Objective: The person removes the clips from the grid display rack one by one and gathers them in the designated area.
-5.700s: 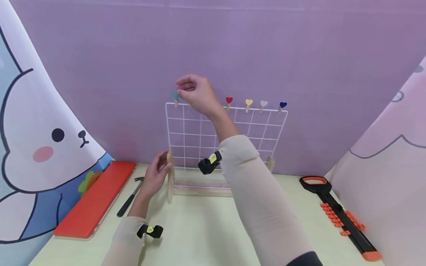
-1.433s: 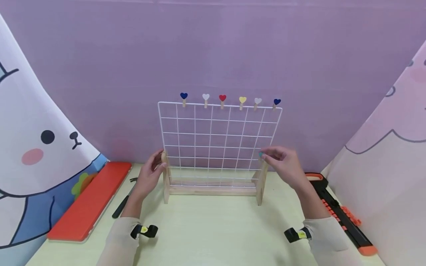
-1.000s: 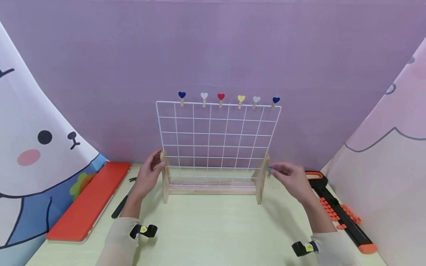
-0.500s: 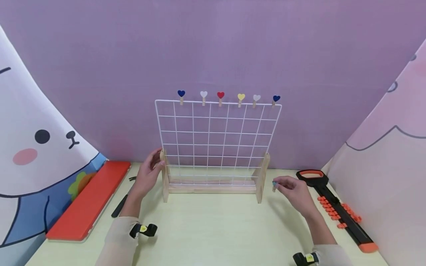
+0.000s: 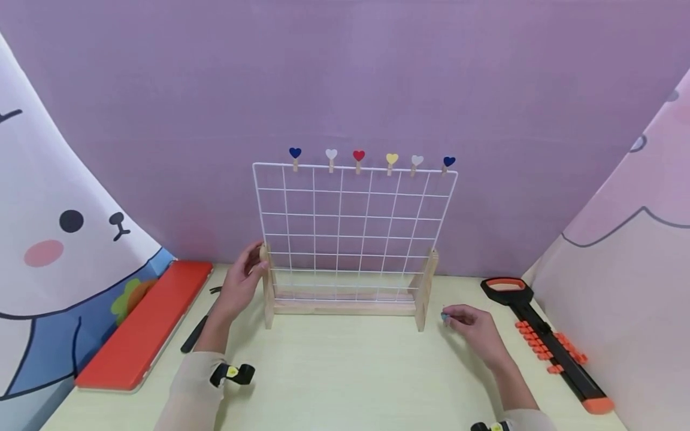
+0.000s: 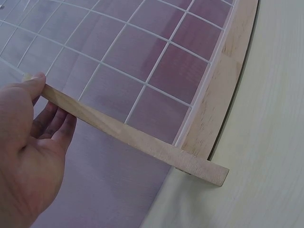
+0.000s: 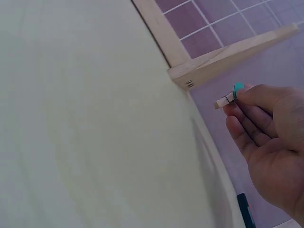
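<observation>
A white wire grid (image 5: 341, 192) stands upright in a wooden stand (image 5: 345, 310). Along its top edge sit several small clothespins with hearts, among them a red one (image 5: 359, 155) and a yellow one (image 5: 392, 158). My left hand (image 5: 239, 287) grips the stand's left upright (image 6: 128, 135) near its top, thumb on one side and fingers on the other. Right of the stand, low over the table, my right hand (image 5: 480, 335) pinches a clothespin (image 7: 225, 100) by its teal heart (image 7: 238, 87). The pin's wooden end points away from the fingertips.
On the left lie a red flat board (image 5: 145, 329) and a hammer (image 5: 194, 335). A long black and orange tool (image 5: 544, 335) with a loop handle lies on the right. A purple cloth (image 5: 356, 72) hangs behind the pale table (image 5: 345, 371).
The teal-heart clothespin has left the grid's top left corner. My right hand has carried it across to the right and down towards the table. My left hand keeps its grip on the upright.
</observation>
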Tool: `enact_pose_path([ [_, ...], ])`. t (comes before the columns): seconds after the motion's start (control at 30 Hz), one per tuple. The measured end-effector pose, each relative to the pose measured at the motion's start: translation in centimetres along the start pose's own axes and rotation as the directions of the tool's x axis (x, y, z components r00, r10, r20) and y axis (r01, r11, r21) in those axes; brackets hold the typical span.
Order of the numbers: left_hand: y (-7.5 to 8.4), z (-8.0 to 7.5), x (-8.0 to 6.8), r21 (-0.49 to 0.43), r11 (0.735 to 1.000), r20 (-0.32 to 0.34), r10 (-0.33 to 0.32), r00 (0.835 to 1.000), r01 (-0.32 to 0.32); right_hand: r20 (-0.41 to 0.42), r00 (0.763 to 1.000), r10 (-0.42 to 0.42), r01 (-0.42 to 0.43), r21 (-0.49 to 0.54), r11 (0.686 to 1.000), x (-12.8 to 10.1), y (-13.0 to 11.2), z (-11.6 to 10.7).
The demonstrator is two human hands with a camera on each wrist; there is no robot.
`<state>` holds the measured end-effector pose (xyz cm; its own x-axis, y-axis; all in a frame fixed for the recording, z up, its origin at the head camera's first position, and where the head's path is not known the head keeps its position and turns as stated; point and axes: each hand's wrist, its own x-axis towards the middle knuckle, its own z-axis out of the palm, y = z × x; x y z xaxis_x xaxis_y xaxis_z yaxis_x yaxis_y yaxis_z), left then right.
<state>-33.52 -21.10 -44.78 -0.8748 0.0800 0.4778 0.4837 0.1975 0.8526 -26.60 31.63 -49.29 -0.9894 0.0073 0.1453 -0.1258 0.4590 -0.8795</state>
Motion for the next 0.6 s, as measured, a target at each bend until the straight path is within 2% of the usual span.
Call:
enact_pose_path([
  [0.2, 0.0, 0.0, -0.1, 0.005, 1.000, 0.003, -0.021, 1.000, 0.021, 0.023, 1.000, 0.007, -0.008, 0.038, 0.999, 0.1, 0.9, 0.6],
  [0.6, 0.4, 0.0, -0.3, 0.019, 0.999, 0.007, -0.036, 0.999, 0.036, 0.045, 0.998, 0.045, -0.046, 0.020, 0.999, 0.3, 1.6, 0.9],
])
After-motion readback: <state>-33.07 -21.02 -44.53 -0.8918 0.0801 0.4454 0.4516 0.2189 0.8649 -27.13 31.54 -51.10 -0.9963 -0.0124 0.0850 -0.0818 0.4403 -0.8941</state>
